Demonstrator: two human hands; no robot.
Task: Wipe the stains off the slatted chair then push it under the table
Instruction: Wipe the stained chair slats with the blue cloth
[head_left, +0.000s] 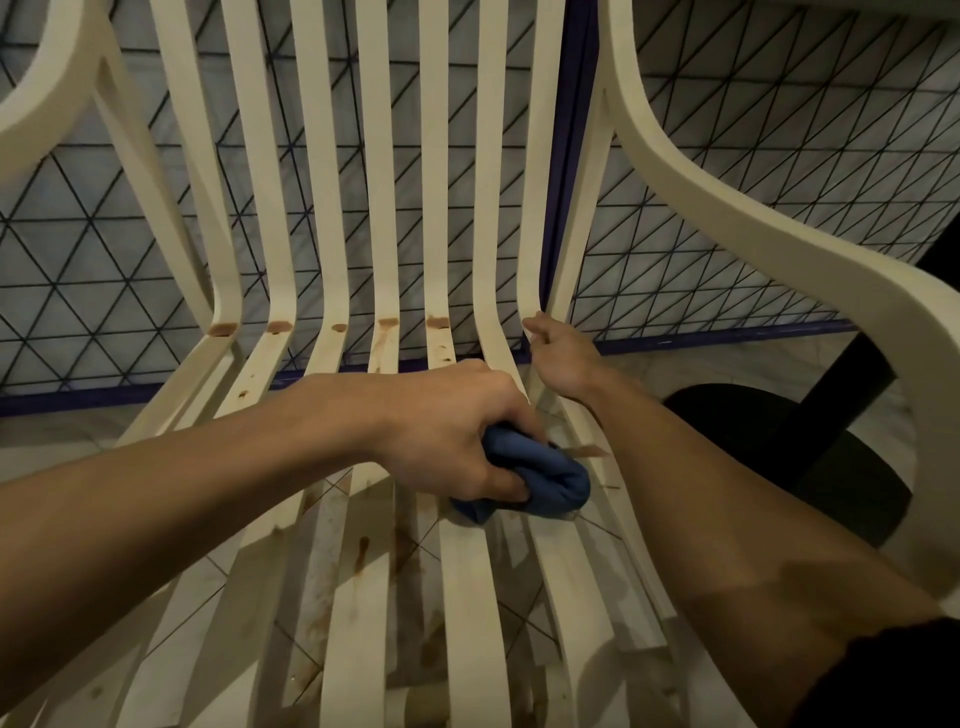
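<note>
The cream slatted chair fills the view, its back rising away from me and its seat slats running toward me. Brown stains sit along the bend where back meets seat, and more streak the seat slats lower down. My left hand grips a bunched blue cloth and presses it on a seat slat right of centre. My right hand holds the rightmost slat at the bend, fingers curled round it.
The chair's armrests curve up on both sides. Behind the slats is a pale floor covering with a dark triangle pattern and a purple border. A black table leg and round base stand at the right.
</note>
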